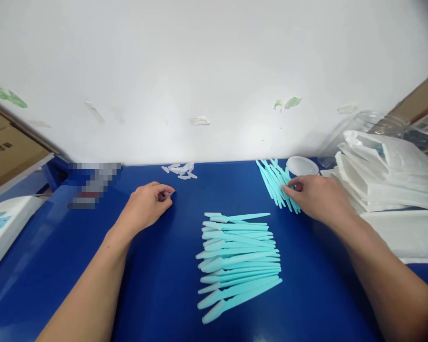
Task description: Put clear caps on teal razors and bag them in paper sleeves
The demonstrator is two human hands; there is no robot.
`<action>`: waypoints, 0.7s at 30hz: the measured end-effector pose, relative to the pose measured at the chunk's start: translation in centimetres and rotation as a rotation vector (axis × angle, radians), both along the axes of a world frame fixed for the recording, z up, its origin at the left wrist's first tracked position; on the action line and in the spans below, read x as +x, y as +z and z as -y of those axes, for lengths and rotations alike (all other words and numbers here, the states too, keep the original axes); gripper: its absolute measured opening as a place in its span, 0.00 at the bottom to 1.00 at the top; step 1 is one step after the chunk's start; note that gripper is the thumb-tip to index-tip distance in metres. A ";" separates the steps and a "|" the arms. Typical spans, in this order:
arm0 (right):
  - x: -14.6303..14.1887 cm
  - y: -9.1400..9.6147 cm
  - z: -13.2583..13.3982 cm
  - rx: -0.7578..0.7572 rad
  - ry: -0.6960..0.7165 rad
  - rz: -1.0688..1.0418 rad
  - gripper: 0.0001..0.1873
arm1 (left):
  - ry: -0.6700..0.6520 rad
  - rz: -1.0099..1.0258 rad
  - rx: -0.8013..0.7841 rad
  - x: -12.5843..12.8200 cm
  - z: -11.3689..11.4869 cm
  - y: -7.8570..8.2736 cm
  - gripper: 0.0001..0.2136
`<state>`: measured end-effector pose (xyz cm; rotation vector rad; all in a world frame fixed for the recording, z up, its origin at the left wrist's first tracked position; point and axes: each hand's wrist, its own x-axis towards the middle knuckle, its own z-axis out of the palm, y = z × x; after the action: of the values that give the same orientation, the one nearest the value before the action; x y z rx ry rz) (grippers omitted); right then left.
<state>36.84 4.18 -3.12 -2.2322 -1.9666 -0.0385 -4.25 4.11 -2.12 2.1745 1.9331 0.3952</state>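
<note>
My left hand is closed in a pinch on a small translucent cap, held just above the blue table. Close beyond it lies a scatter of similar clear caps. At the right, my right hand has its fingertips pinched at the edge of a loose pile of turquoise eyebrow razors; its fingers partly hide the razor they touch. Between my forearms, a column of turquoise eyebrow razors with whitish caps over their heads lies side by side, handles toward the right.
A white round lid sits behind my right hand. White padded pouches are stacked at the right, near a clear plastic container. A white device with blue keys and a cardboard box stand left. The wall bounds the table.
</note>
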 end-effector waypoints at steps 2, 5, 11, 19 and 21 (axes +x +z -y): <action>0.1 -0.1 -0.4 0.004 -0.021 -0.018 0.22 | -0.002 0.029 0.000 0.0 0.1 0.1 0.16; 0.4 -0.4 -0.9 0.002 -0.043 -0.016 0.22 | 0.002 0.162 0.021 0.3 0.4 0.4 0.16; 0.6 0.3 -0.8 0.023 -0.063 -0.051 0.16 | 0.079 0.474 -0.041 1.4 1.2 1.7 0.15; -4.1 3.4 3.0 -0.327 0.337 -1.043 0.17 | 0.008 1.125 -0.267 3.0 1.7 1.6 0.11; -5.0 3.2 3.4 -0.497 0.401 -1.206 0.17 | -0.009 1.179 -0.327 3.4 1.8 1.5 0.10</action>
<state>31.85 0.75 0.09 -1.3111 -1.6409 1.5513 -0.87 2.35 -0.63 1.2160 1.1708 0.9818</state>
